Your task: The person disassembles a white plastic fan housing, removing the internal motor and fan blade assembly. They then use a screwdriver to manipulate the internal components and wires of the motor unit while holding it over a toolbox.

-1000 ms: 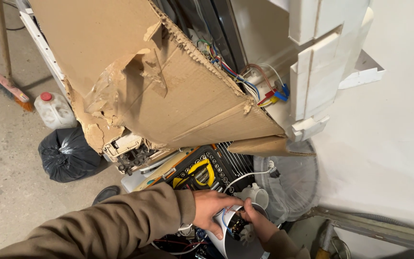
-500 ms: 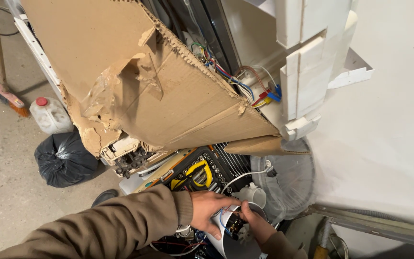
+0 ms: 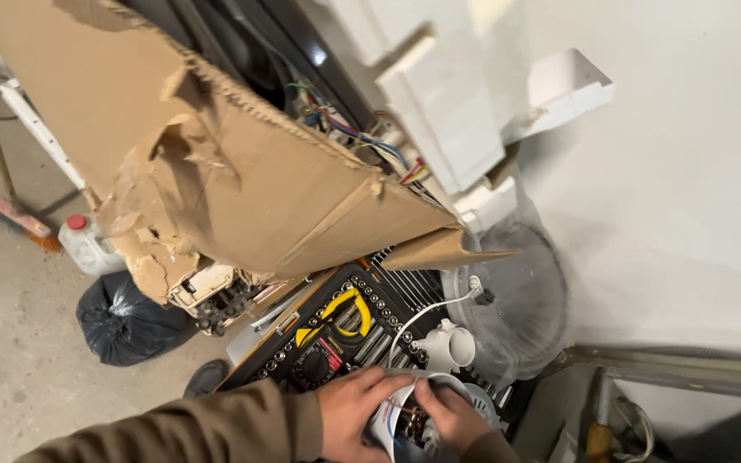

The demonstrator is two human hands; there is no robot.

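Both hands sit at the bottom edge of the view. The left hand and right hand each hold a grip clenched on a white part, possibly a motor housing with wires, just below the open socket set. Torn cardboard hangs above; a fan guard stands beside.

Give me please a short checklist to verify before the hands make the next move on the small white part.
1. Left hand grips the white part: ok.
2. Right hand also on it: ok.
3. Wires inside the part are free: cannot tell, partly hidden.
4. Open socket set case within reach behind the hands: ok.
5. Torn cardboard overhangs the tools: not ok.
6. White cable lies loose across the case: not ok.
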